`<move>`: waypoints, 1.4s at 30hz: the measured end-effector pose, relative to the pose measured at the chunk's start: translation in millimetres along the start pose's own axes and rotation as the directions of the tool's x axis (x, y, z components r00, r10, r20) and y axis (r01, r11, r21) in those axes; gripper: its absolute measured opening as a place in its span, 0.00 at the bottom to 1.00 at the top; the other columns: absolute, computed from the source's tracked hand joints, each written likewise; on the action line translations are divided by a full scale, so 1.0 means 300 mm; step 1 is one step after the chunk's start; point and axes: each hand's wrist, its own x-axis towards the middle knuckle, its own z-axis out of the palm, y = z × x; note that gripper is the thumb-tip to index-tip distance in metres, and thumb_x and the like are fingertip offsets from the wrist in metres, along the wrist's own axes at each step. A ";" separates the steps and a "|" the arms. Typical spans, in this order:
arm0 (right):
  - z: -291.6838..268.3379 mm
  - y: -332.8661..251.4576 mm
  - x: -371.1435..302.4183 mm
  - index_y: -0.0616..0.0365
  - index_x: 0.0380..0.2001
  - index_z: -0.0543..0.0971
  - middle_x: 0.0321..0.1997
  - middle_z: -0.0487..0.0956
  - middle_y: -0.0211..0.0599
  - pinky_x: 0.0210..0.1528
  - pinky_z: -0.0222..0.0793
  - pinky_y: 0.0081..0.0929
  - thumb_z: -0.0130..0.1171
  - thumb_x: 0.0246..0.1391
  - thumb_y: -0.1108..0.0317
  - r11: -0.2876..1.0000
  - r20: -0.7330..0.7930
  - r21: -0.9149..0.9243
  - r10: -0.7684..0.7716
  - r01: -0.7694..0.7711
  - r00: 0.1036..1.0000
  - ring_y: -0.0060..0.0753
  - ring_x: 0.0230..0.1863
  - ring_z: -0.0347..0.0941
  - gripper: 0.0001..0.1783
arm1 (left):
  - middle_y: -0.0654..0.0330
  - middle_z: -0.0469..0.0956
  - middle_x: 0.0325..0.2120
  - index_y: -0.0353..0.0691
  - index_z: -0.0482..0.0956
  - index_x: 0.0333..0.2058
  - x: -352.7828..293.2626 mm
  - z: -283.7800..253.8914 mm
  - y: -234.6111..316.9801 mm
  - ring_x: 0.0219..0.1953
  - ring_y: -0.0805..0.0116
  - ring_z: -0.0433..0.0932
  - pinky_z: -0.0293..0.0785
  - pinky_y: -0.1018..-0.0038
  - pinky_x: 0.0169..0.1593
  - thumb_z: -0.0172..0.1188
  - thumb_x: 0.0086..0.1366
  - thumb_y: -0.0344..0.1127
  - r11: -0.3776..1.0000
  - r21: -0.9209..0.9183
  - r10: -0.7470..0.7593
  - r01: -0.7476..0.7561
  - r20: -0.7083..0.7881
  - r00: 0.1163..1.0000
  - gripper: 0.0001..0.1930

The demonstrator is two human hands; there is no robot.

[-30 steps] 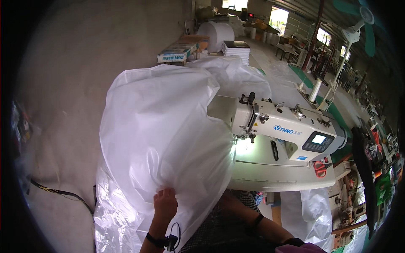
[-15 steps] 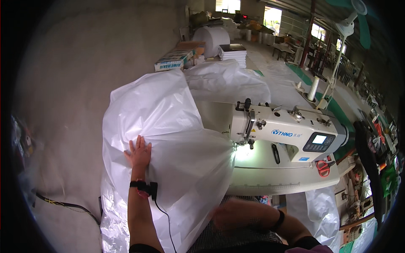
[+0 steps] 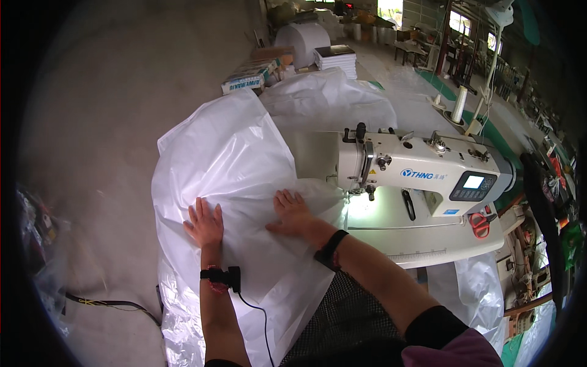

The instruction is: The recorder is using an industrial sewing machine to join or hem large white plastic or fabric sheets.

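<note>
A large sheet of white plastic material (image 3: 226, 147) drapes over the left of the sewing table and hangs down in front of me. My left hand (image 3: 205, 225) lies flat on it, fingers spread. To its right my right hand (image 3: 291, 214) rests on the same sheet, fingers stretched out, nearer the needle. The sheet's right edge runs to the needle area of a white sewing machine (image 3: 422, 174), where a lamp glows brightly. Whether the presser foot sits on the sheet I cannot tell.
Black thread snips (image 3: 408, 205) lie on the machine bed, and red-handled scissors (image 3: 480, 225) at its right end. Behind stand a thread cone (image 3: 458, 105), a stack of white sheets (image 3: 336, 63), a big white roll (image 3: 302, 44) and a box (image 3: 251, 76). A black cable (image 3: 116, 302) crosses the floor.
My right hand has come up from near my lap and now lies on the sheet. My left hand stays flat on it. The view has shifted slightly.
</note>
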 end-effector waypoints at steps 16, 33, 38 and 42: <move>-0.149 0.174 0.074 0.61 0.47 0.76 0.27 0.77 0.36 0.17 0.70 0.25 0.51 0.59 0.74 0.102 0.028 0.987 0.637 -0.120 0.770 0.32 0.25 0.79 0.13 | 0.61 0.60 0.66 0.43 0.64 0.63 -0.020 -0.016 -0.018 0.69 0.54 0.56 0.48 0.45 0.66 0.45 0.68 0.59 0.994 -0.075 -0.086 0.084 -0.017 0.996 0.33; -0.168 0.127 -0.227 0.63 0.45 0.77 0.30 0.79 0.34 0.14 0.65 0.19 0.54 0.63 0.70 0.419 -0.298 0.902 0.431 0.104 0.852 0.20 0.14 0.70 0.11 | 0.56 0.53 0.69 0.41 0.58 0.66 -0.146 -0.026 -0.069 0.71 0.52 0.48 0.46 0.41 0.66 0.42 0.70 0.57 0.987 -0.053 -0.146 0.155 0.139 0.979 0.33; -0.128 0.112 -0.228 0.61 0.45 0.78 0.28 0.79 0.35 0.15 0.65 0.21 0.53 0.63 0.69 0.411 -0.370 0.897 0.496 0.163 0.785 0.21 0.13 0.70 0.11 | 0.62 0.49 0.70 0.45 0.57 0.66 -0.139 -0.014 -0.066 0.72 0.57 0.45 0.47 0.42 0.66 0.40 0.71 0.58 0.979 -0.010 -0.198 0.204 0.189 0.962 0.32; -0.140 0.128 -0.229 0.61 0.46 0.78 0.24 0.77 0.35 0.15 0.65 0.21 0.53 0.62 0.69 0.175 -0.155 0.982 0.499 0.076 0.853 0.22 0.13 0.69 0.12 | 0.58 0.53 0.69 0.43 0.59 0.66 -0.127 -0.086 -0.028 0.71 0.54 0.49 0.50 0.43 0.65 0.43 0.70 0.54 0.975 0.003 -0.216 0.223 0.259 0.941 0.31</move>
